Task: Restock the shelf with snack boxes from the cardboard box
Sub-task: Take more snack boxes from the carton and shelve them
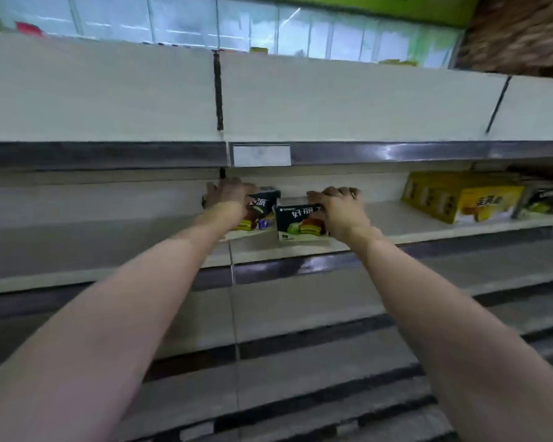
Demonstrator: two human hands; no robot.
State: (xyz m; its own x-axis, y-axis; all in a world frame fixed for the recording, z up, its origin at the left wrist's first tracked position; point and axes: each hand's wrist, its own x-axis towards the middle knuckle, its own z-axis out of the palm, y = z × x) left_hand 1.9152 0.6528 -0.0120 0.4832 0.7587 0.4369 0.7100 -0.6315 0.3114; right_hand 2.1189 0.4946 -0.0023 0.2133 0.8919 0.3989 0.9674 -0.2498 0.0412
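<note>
Left hand (229,194) gripping dark snack box (260,213), right hand (339,207) gripping second box (297,223), on shelf (396,223)

Tiers of pale shop shelving (348,100) are stepping down toward the camera, each edged with a dark metal price rail (396,151) that is catching glints of overhead light. A blank label holder (261,155) is sitting on the upper rail. Behind the top tier, glazed panels (186,23) are reflecting strip lights (blurred), under a green band (380,4).
</note>
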